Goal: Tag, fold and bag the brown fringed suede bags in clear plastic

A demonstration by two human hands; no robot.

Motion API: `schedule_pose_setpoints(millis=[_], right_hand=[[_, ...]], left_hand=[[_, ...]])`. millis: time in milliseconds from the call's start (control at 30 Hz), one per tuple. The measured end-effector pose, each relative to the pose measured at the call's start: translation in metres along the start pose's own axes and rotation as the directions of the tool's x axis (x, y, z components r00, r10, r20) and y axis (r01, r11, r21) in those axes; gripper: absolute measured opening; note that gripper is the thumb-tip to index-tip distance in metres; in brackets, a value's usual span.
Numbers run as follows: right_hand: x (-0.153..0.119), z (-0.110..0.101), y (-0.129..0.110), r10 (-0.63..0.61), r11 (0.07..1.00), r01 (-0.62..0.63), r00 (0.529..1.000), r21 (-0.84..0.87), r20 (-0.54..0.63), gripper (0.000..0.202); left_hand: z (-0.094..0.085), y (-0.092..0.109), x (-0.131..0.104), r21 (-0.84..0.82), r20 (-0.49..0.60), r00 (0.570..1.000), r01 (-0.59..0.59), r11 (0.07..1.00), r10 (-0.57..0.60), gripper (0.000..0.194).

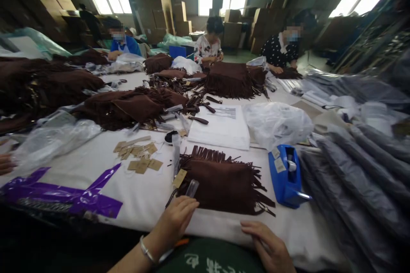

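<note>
A dark brown fringed bag (221, 183) lies flat on the white table before me, its fringe along the far and right edges. My left hand (181, 217) is at the bag's near left corner, fingers stretched out side by side; what lies under them is hidden. Just beyond its fingertips is a small clear plastic piece (192, 188) on the bag. A tan tag (180, 178) rests at the bag's left side. My right hand (267, 241) is by the table's near edge, below the bag and apart from it, holding nothing visible, with its fingers extended.
A blue tape dispenser (285, 175) stands right of the bag, beside folded grey plastic (358, 179). Loose tan tags (141, 158) lie left. White sheets (221, 130) and clear plastic (278, 123) lie beyond. Purple tape (64, 194) covers the left edge. Several people work around brown bags (128, 104).
</note>
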State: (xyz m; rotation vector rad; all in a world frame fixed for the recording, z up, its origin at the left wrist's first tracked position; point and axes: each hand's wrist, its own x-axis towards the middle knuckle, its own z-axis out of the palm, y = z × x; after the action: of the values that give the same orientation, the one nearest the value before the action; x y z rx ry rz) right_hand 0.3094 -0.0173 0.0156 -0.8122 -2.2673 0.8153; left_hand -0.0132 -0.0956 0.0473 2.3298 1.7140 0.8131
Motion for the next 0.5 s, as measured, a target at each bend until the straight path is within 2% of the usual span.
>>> schedule_pose_setpoints(millis=[100, 167, 233, 333, 400, 500], right_hand=[[0.047, -0.003, -0.018, -0.074, 0.996, 0.061, 0.975, -0.067, -0.208, 0.032], [0.081, 0.008, -0.023, -0.110, 0.981, 0.066, 0.964, -0.182, -0.241, 0.038], [0.107, 0.026, -0.020, -0.117, 0.938, 0.065, 0.984, -0.340, -0.136, 0.045], [0.120, 0.053, -0.004, -0.055, 0.863, 0.080, 0.996, -0.499, 0.065, 0.052], [0.118, 0.061, 0.006, -0.016, 0.848, 0.081, 0.992, -0.524, 0.128, 0.052], [0.112, 0.059, 0.013, -0.010, 0.845, 0.098, 0.986, -0.526, 0.168, 0.052]], left_hand=[[-0.013, -0.010, 0.008, 0.018, -0.129, 0.986, 0.110, 0.994, -0.106, 0.030], [-0.011, -0.015, 0.013, 0.083, -0.159, 0.966, 0.219, 0.972, -0.204, 0.034], [-0.001, -0.016, 0.016, 0.138, -0.148, 0.956, 0.274, 0.952, -0.254, 0.043], [0.012, -0.009, 0.011, 0.121, -0.067, 0.972, 0.232, 0.965, -0.225, 0.042], [0.012, -0.003, 0.000, 0.023, 0.016, 0.985, 0.171, 0.985, -0.171, 0.037], [-0.003, -0.002, -0.025, -0.208, 0.140, 0.989, 0.077, 0.975, -0.049, 0.038]])
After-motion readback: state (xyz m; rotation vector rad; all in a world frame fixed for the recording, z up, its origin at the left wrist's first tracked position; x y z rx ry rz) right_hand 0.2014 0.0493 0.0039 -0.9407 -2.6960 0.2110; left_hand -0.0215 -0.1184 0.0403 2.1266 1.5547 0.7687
